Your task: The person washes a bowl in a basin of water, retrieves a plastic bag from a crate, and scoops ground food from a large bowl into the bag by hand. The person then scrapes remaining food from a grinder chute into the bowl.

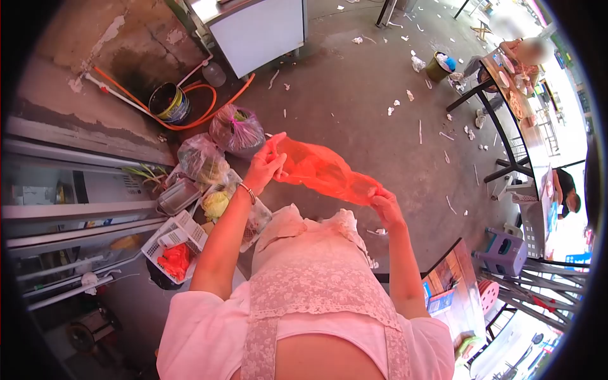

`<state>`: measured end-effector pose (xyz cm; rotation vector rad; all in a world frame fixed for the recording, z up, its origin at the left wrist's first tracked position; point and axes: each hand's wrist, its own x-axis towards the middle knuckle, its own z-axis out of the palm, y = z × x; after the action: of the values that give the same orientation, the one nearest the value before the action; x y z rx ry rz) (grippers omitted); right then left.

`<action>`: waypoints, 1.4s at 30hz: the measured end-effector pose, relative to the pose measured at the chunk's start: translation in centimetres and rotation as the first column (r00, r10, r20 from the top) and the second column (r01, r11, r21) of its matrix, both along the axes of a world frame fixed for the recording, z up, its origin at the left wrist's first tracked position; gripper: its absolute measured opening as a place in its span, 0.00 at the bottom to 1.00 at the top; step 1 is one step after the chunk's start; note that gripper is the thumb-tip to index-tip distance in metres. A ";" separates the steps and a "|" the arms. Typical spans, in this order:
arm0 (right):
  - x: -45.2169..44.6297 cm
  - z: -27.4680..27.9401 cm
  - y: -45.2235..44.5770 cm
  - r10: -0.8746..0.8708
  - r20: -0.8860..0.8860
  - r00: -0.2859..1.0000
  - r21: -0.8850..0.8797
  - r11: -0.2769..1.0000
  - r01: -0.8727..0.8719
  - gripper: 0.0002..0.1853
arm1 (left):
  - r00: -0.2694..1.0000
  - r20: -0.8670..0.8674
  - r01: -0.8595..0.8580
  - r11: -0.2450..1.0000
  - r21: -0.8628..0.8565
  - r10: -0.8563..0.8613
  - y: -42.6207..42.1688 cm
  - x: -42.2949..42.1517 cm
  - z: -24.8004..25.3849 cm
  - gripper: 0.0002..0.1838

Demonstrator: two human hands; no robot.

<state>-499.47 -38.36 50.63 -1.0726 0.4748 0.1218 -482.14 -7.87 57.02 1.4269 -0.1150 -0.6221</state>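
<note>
A thin red plastic bag [323, 170] is stretched out in the air in front of my apron [316, 266]. My left hand [268, 163] pinches one end of it, with a bracelet on that wrist. At the other end, my right hand [386, 206] grips the bag between thumb and fingers. The bag hangs slightly lower on the right side, and it looks limp with nothing visible inside. Below and left of my left hand stand tied clear bags, one [235, 132] with green vegetables and another [204, 159] behind my forearm.
A white basket [174, 240] holding crumpled red plastic sits at left beside glass-doored fridges. An orange hose [206, 104] curls round a bucket [169, 103]. Paper scraps litter the floor. A person [522, 60] sits at a table [516, 101] at right; a purple stool [503, 253] stands nearer.
</note>
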 end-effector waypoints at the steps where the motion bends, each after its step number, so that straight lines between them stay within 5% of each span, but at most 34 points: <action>1: 1.6 -0.2 -0.1 -0.101 0.070 0.992 0.176 0.980 0.088 0.03 | 0.999 0.042 -0.017 0.992 0.124 0.011 -0.8 2.5 -0.1 0.26; 4: 7.5 -6.2 -2.8 0.171 -0.231 0.958 -0.083 0.977 -0.195 0.04 | 0.991 0.128 -0.031 0.841 0.540 -0.046 -1.8 8.6 -4.8 0.26; 8: 15.3 -4.3 -5.6 -0.084 -0.059 0.995 0.149 0.985 0.092 0.05 | 0.992 0.058 -0.123 0.982 0.146 0.115 -4.8 16.2 -2.6 0.25; 11: 19.8 -9.1 -10.4 0.127 -0.307 0.943 -0.145 0.973 -0.178 0.05 | 0.991 0.056 0.078 0.850 0.521 -0.125 -6.7 23.9 -8.0 0.25; 12: 21.9 -7.5 -11.1 0.033 -0.288 0.957 -0.099 0.993 -0.065 0.05 | 0.989 0.049 0.098 0.854 0.511 -0.143 -8.9 25.6 -7.6 0.27; 15: 26.4 -4.4 -14.3 -0.171 -0.264 0.949 -0.046 0.985 0.165 0.05 | 0.991 -0.108 0.084 0.996 0.024 -0.081 -15.9 30.1 -2.5 0.25; 18: 30.4 -5.0 -18.0 -0.165 -0.326 0.931 -0.154 0.981 0.120 0.05 | 0.972 -0.125 0.227 0.933 0.278 -0.200 -20.8 35.1 -4.7 0.30; 19: 32.0 -4.5 -19.5 -0.212 -0.250 0.945 -0.048 0.977 0.207 0.05 | 0.962 -0.093 0.271 0.895 0.353 -0.255 -23.2 37.6 -4.8 0.31; 20: 33.7 -3.4 -20.6 -0.269 -0.174 0.947 0.064 0.957 0.283 0.05 | 0.966 -0.109 0.253 0.947 0.196 -0.236 -25.3 39.4 -3.3 0.32; 21: 34.8 -3.1 -21.6 -0.329 -0.115 0.937 0.182 0.921 0.346 0.05 | 0.961 -0.103 0.275 0.931 0.240 -0.257 -27.3 41.9 -3.5 0.32; 24: 39.8 -6.8 -26.8 -0.127 -0.343 0.931 -0.116 0.989 0.093 0.05 | 0.949 -0.086 0.309 0.844 0.439 -0.303 -32.6 47.7 -5.2 0.32; 28: 48.5 -4.0 -34.6 -0.367 0.014 0.930 0.336 0.878 0.341 0.07 | 0.968 -0.012 0.250 0.955 0.160 -0.252 -41.3 55.1 -4.4 0.28; 32: 55.7 -9.7 -46.2 0.056 -0.206 0.977 -0.126 0.989 -0.083 0.05 | 0.976 -0.046 0.208 0.858 0.469 -0.212 -49.7 62.4 -7.8 0.25; 35: 61.4 -4.0 -53.1 -0.203 -0.033 0.979 0.169 0.964 0.205 0.07 | 0.986 -0.001 0.160 0.959 0.232 -0.164 -56.9 66.6 -2.2 0.23; 39: 68.2 -6.4 -62.9 -0.189 -0.107 0.976 -0.016 0.982 0.188 0.05 | 0.985 -0.061 0.171 0.971 0.165 -0.163 -64.5 73.2 -0.9 0.22; 42: 72.6 -6.9 -69.0 -0.277 -0.158 0.948 0.136 0.945 0.299 0.08 | 0.970 -0.102 0.233 0.968 0.098 -0.223 -70.5 77.7 -2.0 0.22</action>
<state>-426.82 -107.35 43.74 -0.8316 0.7302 -0.0267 -404.48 -78.40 55.02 1.5006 -0.1775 -0.8931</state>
